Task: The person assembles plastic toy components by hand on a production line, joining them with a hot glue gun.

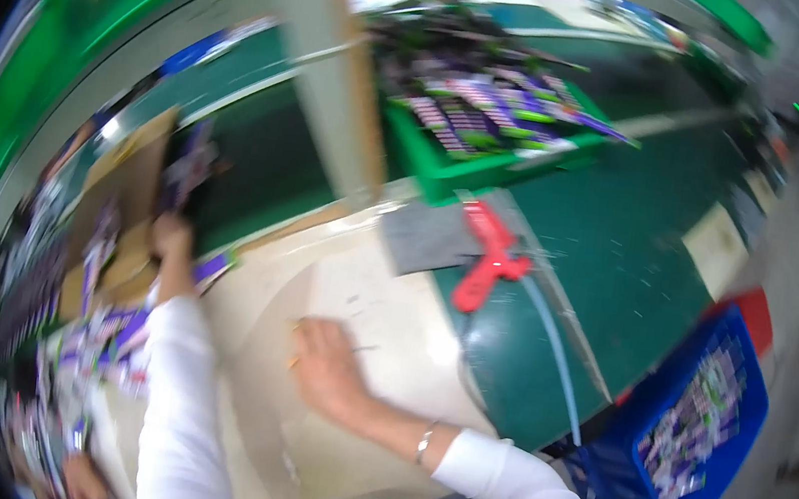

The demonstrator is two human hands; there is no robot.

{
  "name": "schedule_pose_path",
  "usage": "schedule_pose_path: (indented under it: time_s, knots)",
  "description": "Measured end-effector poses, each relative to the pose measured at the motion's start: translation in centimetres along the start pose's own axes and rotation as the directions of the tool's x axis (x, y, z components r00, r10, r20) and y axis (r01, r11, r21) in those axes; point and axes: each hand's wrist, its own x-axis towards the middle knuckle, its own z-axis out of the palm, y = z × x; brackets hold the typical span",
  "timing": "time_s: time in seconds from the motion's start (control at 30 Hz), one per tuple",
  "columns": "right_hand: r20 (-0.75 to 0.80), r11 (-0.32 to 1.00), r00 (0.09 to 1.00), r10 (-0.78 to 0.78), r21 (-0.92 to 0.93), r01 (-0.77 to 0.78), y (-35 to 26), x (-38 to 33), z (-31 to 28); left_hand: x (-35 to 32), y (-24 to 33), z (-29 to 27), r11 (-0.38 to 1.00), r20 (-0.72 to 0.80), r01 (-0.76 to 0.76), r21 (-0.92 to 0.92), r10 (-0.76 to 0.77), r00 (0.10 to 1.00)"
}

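My left hand (174, 238) reaches out at the left beside an upright piece of brown cardboard (132, 174). Motion blurs its fingers, which look closed on the lower end of a narrow dark purple packet (191, 162). My right hand (329, 366) rests palm down on the pale worktop (383, 298), with thumb and fingers slightly apart and nothing visible between them. Yellow bits show at its thumb and fingertip. Purple and white packets (110, 338) lie in a heap by my left forearm. To the right of my right hand lies a red hand tool (487, 256) with a pale blue hose.
A green tray (450, 175) piled with purple packets stands at the back. A pale post (317, 67) rises left of it. Beside the red tool lies a grey pad (426, 236). A blue bin (728, 434) with packets stands lower right. Another person's hand (84, 483) shows lower left.
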Motion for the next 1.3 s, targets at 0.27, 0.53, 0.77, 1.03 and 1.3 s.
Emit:
schedule_pose_path:
  time_s: [0.27,0.53,0.77,1.03,1.3]
  knots:
    - [0.002,0.986,0.994,-0.107,0.128,0.106,-1.5,0.4,-2.4,-6.5,2.4,-7.3,0.897,0.018,0.323,-0.301,-0.333,0.943]
    - [-0.019,0.987,0.991,-0.131,0.090,0.132,-0.7,0.3,-2.1,-12.5,-0.4,-12.0,0.918,0.065,-0.275,-0.286,0.305,0.950]
    - [-0.357,0.926,0.862,-0.360,-0.025,0.376,-3.1,0.7,-4.9,-21.2,-6.1,-18.3,0.826,-0.187,-0.486,-0.286,0.449,0.874]
    - [0.317,0.948,0.897,-0.306,0.020,0.317,-0.6,-0.4,-11.5,-30.8,-13.0,-18.8,0.573,-0.116,-0.608,-0.550,0.669,0.734]
    - [0.379,0.951,0.894,-0.239,-0.096,0.294,-1.3,-5.7,-12.4,-34.4,-12.5,-20.7,0.579,-0.163,-0.793,-0.188,0.778,0.606]
